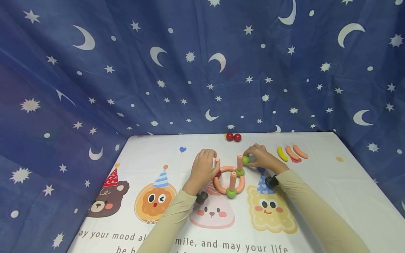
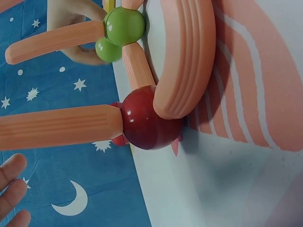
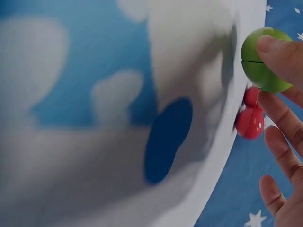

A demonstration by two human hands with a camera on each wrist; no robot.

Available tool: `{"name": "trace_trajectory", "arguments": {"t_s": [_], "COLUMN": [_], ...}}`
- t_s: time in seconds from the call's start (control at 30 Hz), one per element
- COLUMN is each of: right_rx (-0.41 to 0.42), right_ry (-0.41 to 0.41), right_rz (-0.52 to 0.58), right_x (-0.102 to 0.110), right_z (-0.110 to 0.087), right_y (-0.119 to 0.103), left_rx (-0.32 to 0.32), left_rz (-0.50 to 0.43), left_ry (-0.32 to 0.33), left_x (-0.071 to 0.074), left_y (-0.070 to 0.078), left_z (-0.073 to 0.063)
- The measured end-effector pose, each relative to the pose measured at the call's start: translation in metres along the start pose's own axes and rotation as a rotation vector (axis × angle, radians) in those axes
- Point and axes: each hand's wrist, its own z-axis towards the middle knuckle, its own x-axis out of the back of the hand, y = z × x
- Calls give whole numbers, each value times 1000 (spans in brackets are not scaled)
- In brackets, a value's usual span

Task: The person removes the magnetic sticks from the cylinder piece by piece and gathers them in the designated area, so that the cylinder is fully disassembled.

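Green ball (image 3: 259,74) sits pinched between right fingers (image 3: 281,113) and thumb (image 3: 284,59); left fingers (image 2: 13,193) (partly hidden) near peach rod (image 2: 61,127), grip unclear.

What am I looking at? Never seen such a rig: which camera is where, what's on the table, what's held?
No machine: a person works bare-handed. The wide picture is from a head camera looking forward and down; the other two are from cameras on the left and right wrists.

On the printed tablecloth sits a peach ring of curved pieces and ball joints, with three upright peach sticks. Two red balls lie near the back; a yellow curved piece and two peach curved pieces lie right of the ring.

The right hand pinches a green ball. The left hand is at the leftmost stick; whether it grips it isn't clear.
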Motion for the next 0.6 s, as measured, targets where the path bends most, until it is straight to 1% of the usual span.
{"name": "trace_trajectory", "arguments": {"t_s": [0.17,0.3,0.43,0.6], "right_rx": [47,59,12,-48], "right_ry": [-18,9,73,121], "right_rz": [-28,-68,-114,-99], "right_x": [-5,-9,-9,-3], "right_z": [13,26,35,38], "right_y": [-10,-16,-18,-19], "left_rx": [-6,-5,-3,4], "left_rz": [3,1,5,9], "left_ry": [14,14,9,1], "left_x": [-1,0,-1,-1], "left_y": [0,0,0,0], "left_z": [-1,0,0,0]}}
